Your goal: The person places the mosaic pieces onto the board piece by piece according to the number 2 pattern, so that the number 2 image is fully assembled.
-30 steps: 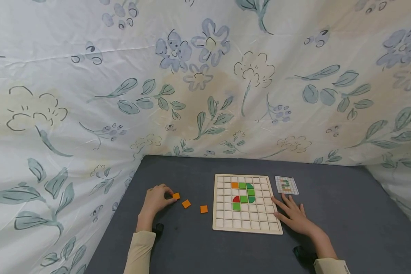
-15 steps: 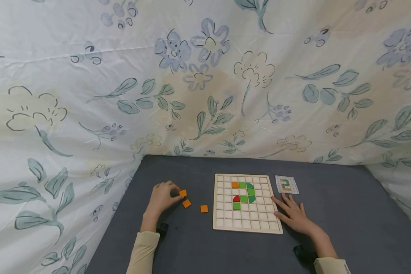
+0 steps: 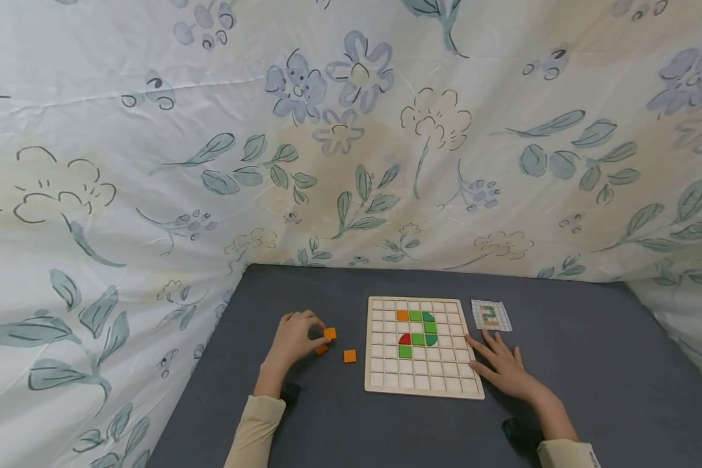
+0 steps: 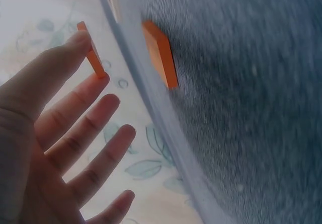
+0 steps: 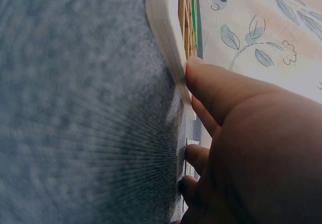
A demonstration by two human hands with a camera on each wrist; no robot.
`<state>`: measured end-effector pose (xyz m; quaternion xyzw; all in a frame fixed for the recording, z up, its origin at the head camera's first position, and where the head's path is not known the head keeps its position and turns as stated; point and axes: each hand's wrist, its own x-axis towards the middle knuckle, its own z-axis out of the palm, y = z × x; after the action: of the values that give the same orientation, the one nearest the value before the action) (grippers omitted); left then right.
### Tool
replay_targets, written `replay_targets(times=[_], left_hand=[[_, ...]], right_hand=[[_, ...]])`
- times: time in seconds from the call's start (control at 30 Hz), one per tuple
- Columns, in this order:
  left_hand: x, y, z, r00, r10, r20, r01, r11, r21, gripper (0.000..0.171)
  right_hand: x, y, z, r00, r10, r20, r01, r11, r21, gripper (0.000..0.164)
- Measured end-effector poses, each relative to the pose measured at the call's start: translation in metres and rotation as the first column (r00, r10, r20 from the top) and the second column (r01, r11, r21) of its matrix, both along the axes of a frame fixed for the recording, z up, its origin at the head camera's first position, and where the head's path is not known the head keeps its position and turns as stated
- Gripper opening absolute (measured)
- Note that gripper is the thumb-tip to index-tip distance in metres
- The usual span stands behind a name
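Note:
My left hand (image 3: 295,339) pinches an orange square tile (image 4: 92,53) between thumb and index finger, lifted off the table, its other fingers spread loosely. Below it, partly hidden by the hand in the head view, lies a second orange tile (image 3: 322,349). A third orange tile (image 3: 350,356) is on the table just left of the wooden grid board (image 3: 386,383). On the board sit one orange, one red and several green pieces, some with a rounded corner. My right hand (image 3: 506,369) rests at the board's right edge, its thumb and fingertips touching the rim, fingers extended.
A small printed card (image 3: 491,316) with a coloured grid pattern lies beyond my right hand, right of the board. The dark grey table (image 3: 327,429) ends at a floral curtain (image 3: 351,162) behind and at both sides.
My left hand has moved right with the pinched orange tile, passing over the second tile and now partly covering it. The right hand stays at the board's edge.

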<state>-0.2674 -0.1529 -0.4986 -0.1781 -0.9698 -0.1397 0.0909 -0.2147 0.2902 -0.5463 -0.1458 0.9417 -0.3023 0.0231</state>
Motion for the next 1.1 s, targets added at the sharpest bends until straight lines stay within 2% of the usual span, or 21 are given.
replay_targets(times=[0.43,0.7,1.1], left_hand=[[0.003,0.022,-0.008,0.995,-0.087,-0.041,0.086,0.996,-0.032,0.027],[0.007,0.035,-0.007,0.992,-0.12,-0.042,0.118,0.991,-0.061,0.027],[0.016,0.059,-0.007,0.98,-0.187,-0.067,0.185,0.982,-0.035,0.027]], right_hand=[[0.001,-0.001,0.0,1.0,-0.004,-0.007,0.004,1.0,0.002,0.058],[0.001,-0.002,0.0,1.0,-0.007,-0.011,0.007,1.0,0.0,0.058],[0.001,-0.003,0.0,1.0,-0.009,-0.003,0.009,1.0,0.005,0.057]])
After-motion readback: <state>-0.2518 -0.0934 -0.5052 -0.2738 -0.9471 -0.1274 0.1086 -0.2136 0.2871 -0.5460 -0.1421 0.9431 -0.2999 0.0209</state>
